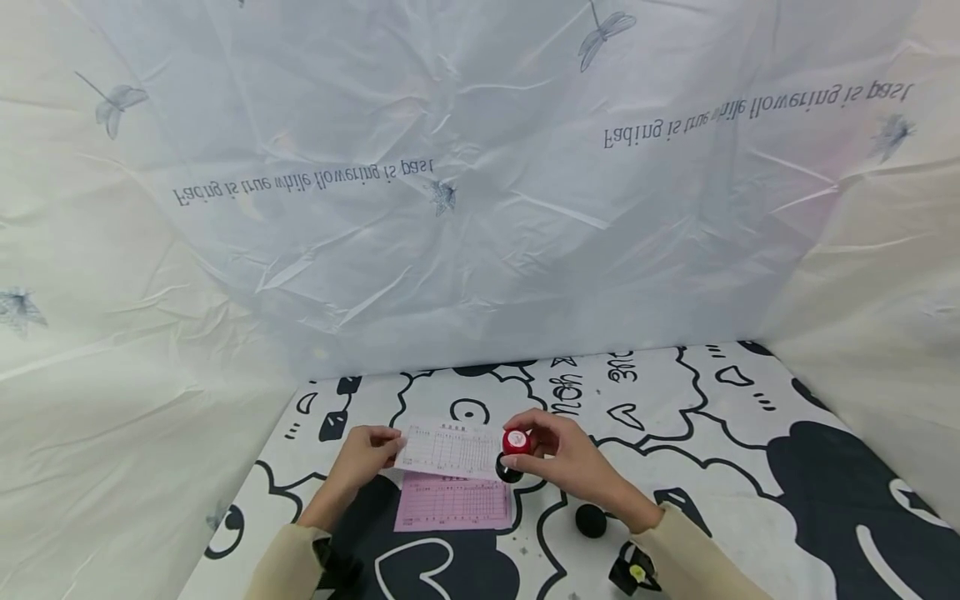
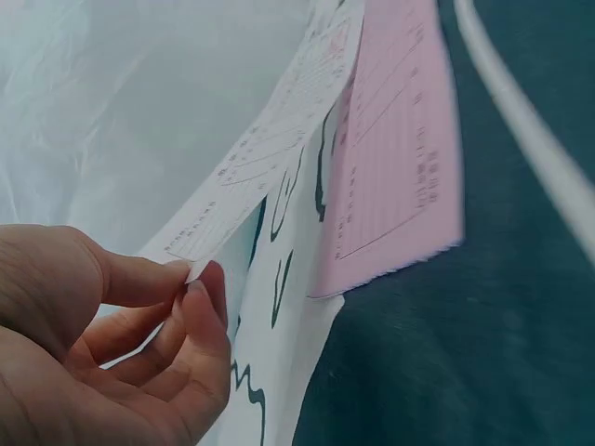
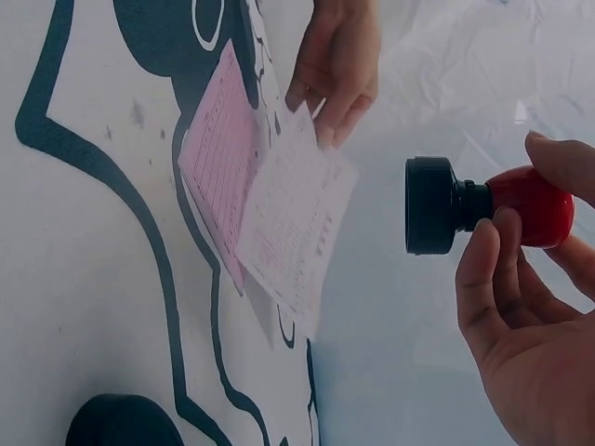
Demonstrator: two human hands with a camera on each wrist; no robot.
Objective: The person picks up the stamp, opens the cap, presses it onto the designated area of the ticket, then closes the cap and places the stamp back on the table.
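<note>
My left hand [image 1: 367,454] pinches the left edge of a white printed form [image 1: 453,450] between thumb and fingers. The sheet is held up, tilted, over a pink printed form [image 1: 453,507] lying on the patterned cloth. In the left wrist view, the thumb and index fingertip meet at a corner of the white form [image 2: 251,149]. My right hand [image 1: 566,458] grips a stamp by its round red handle [image 1: 516,442], at the right end of the white form. The right wrist view shows the stamp's wide black base [image 3: 429,205] pointing towards the forms, apart from them.
A round black cap-like piece [image 1: 591,521] lies on the cloth near my right forearm. Beside that wrist shows a black item with a yellow spot [image 1: 636,573]. Pale plastic sheeting [image 1: 480,250] hangs behind the black-and-white cloth [image 1: 720,467] and at both sides.
</note>
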